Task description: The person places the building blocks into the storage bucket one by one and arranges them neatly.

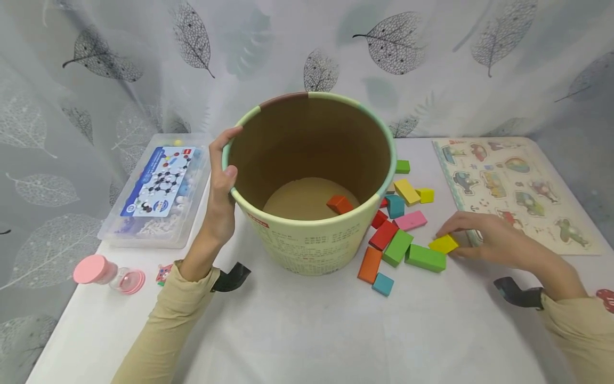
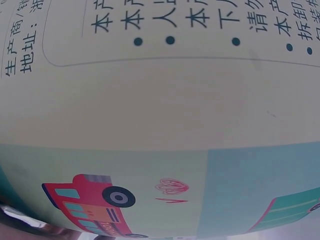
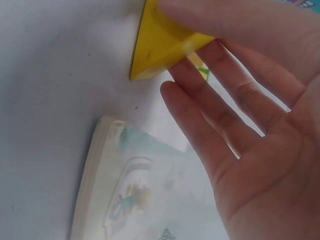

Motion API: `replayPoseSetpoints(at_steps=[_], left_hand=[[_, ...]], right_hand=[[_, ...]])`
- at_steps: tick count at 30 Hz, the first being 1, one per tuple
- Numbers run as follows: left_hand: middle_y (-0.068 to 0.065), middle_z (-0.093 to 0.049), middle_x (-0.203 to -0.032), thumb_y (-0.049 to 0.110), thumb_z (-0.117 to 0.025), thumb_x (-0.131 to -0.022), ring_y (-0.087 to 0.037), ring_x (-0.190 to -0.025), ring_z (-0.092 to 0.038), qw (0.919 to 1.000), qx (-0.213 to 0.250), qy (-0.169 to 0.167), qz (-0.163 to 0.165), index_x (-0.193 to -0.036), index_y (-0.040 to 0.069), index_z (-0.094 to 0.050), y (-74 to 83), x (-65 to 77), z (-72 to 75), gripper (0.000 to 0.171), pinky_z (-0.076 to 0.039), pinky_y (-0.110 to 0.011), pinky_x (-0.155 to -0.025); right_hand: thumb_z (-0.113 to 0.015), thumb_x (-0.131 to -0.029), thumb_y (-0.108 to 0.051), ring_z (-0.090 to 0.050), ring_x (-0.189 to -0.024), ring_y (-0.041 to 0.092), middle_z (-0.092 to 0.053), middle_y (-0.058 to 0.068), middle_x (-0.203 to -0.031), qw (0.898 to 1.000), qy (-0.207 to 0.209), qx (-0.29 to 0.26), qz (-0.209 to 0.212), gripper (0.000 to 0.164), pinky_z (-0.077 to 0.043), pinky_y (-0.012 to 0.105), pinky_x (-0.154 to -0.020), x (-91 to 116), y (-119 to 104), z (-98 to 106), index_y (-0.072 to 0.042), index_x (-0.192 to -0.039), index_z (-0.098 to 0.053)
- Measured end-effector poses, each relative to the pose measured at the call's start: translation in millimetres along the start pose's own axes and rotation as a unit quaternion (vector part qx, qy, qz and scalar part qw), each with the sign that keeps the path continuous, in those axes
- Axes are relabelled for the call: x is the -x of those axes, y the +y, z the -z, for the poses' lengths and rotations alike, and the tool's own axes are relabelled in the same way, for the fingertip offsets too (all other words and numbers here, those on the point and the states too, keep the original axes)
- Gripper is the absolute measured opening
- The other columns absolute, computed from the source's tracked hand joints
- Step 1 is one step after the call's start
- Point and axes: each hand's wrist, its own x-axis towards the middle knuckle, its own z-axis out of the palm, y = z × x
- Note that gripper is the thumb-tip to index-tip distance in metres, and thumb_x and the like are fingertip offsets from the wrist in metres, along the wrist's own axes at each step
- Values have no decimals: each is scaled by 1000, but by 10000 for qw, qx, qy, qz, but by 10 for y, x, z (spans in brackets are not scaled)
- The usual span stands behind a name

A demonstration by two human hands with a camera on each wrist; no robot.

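A tall round bucket [image 1: 307, 240] with a pale green rim stands on the white table, tilted toward me. Inside, on its floor, lies an orange block [image 1: 341, 205]. At the bucket's left side my left hand [image 1: 221, 200] grips the rim, thumb and fingers hooked over it. The left wrist view shows only the printed bucket wall [image 2: 150, 105] up close. My right hand [image 1: 496, 240] pinches a yellow triangular block [image 3: 162, 40] between thumb and fingers, beside a green block [image 1: 426, 258]. Several coloured wooden blocks, among them a pink one [image 1: 410, 220], lie right of the bucket.
A clear plastic case [image 1: 153, 197] with a molecule-model label sits at the left. Before it lie a pink-capped sand timer [image 1: 115, 276] and a small colourful piece [image 1: 163, 273]. A picture puzzle board [image 1: 518, 194] lies at the far right. A leaf-print curtain [image 1: 288, 48] hangs behind.
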Motion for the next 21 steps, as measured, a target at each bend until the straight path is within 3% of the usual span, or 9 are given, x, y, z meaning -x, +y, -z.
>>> replayPoseSetpoints(at_steps=[4,8,15,17,18,20,21], left_hand=[[-19,-36,-145,48,-43,-90,-39,-133,-33,10000,-5,33,9,-144,14,-32,1,4,4,65,-30,-41,-109],[-19,-36,-145,48,-43,-90,-38,-133,-34,10000,-7,50,-14,-144,14,-32,1,0,5,65,-29,-41,-109],[-20,-37,-145,50,-44,-90,-39,-132,-34,10000,6,57,0,-145,14,-32,-12,3,6,67,-30,-42,-109],[-20,-37,-144,50,-44,-90,-39,-132,-35,10000,-12,68,3,-144,14,-32,-12,4,2,66,-30,-42,-109],[-20,-37,-144,50,-43,-90,-39,-132,-34,10000,-17,69,-2,-144,14,-32,-12,4,1,66,-30,-42,-108],[-20,-37,-144,50,-43,-90,-39,-132,-34,10000,-21,75,-15,-144,14,-32,-12,2,-1,67,-30,-42,-108],[-20,-37,-144,51,-44,-89,-39,-132,-34,10000,-15,71,-20,-144,14,-32,-12,0,-2,67,-30,-42,-108]], right_hand=[[-87,-68,-13,-61,-89,-3,-67,-20,-103,9993,-146,-260,-226,46,-53,22,-77,-10,28,18,-34,-105,-70],[-86,-70,-13,-60,-88,-5,-68,-15,-103,9984,-10,-418,-373,43,-52,15,-78,-5,43,92,-30,-105,-70],[-85,-58,11,-57,-91,-9,-65,-16,-103,9902,1305,-488,130,57,-41,0,-83,-55,-146,481,-15,-107,-72],[-83,-54,17,-58,-96,-4,-65,-15,-104,9817,1770,-613,331,59,-42,2,-87,-109,-294,644,-7,-108,-73],[-81,-54,21,-59,-98,0,-67,-12,-106,9731,1998,-1036,487,59,-43,4,-90,-145,-370,718,0,-108,-71],[-77,-54,27,-61,-100,11,-70,1,-106,9441,2392,-2092,873,55,-46,12,-93,-242,-560,858,13,-107,-67],[-74,-56,30,-61,-100,16,-70,8,-107,9236,2526,-2674,1084,53,-47,16,-96,-293,-667,922,19,-107,-64]])
